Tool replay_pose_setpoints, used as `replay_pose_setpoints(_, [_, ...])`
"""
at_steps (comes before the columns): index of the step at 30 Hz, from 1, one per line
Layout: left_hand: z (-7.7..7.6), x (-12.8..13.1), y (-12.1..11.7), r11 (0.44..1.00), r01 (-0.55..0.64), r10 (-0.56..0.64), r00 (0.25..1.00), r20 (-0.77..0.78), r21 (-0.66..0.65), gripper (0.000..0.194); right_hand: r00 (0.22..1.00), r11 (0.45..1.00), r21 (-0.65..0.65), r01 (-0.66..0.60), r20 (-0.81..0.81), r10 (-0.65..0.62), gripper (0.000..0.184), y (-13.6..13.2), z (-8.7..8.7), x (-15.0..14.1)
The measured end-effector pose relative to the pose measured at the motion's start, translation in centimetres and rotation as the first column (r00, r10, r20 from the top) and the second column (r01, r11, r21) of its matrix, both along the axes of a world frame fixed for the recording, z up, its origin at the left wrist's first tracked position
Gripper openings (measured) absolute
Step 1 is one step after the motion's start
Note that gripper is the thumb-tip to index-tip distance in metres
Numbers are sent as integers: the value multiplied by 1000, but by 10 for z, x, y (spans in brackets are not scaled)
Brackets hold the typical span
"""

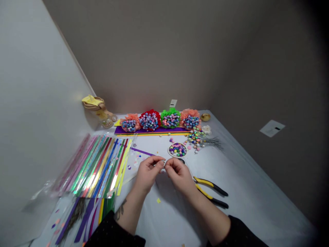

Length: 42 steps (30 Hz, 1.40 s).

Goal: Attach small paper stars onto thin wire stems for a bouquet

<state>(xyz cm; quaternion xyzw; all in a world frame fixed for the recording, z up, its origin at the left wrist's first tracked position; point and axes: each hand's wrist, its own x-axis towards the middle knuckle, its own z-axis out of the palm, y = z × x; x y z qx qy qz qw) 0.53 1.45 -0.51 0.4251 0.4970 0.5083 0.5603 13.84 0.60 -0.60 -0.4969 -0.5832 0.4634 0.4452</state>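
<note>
My left hand [149, 171] and my right hand [180, 175] meet over the middle of the white table, fingers pinched together around a tiny pale piece [163, 162] between the fingertips; I cannot make out what it is. Just beyond the fingertips sits a small round dish [177, 150] filled with several coloured paper stars. A purple paper strip [141, 151] lies to the left of the dish.
Yellow-handled pliers [209, 192] lie right of my right hand. Packs of shiny coloured paper strips [102, 166] fan out at left. Several paper-flower bouquets [159, 120] line the back on a purple sheet. Wired stars [203, 140] lie at right. Walls close off both sides.
</note>
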Motion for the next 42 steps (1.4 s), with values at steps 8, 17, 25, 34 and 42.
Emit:
replay_pose_setpoints(8, [-3, 3, -2, 1000, 19, -19, 1000, 8, -4, 15, 992, 992, 123, -4, 127, -12, 16, -3, 0, 1])
replay_pose_setpoints(17, [-12, 8, -4, 1000, 2, -2, 999, 49, -6, 20, 997, 994, 113, 15, 79, -24, 17, -7, 3, 2])
replay_pose_setpoints(25, [-11, 8, -4, 1000, 5, -4, 999, 39, -2, 20, 998, 998, 42, 39, -51, -37, 17, -4, 1, -2])
replay_pose_setpoints(34, [-3, 3, -6, 997, -72, 75, 987, -141, 26, 22, 934, 930, 347, 124, 276, -227, 15, -5, -5, -2])
replay_pose_setpoints(42, [5, 4, -8, 993, 8, 10, 988, -152, 119, 17, 883, 878, 478, 36, 396, -251, 17, -7, -10, -3])
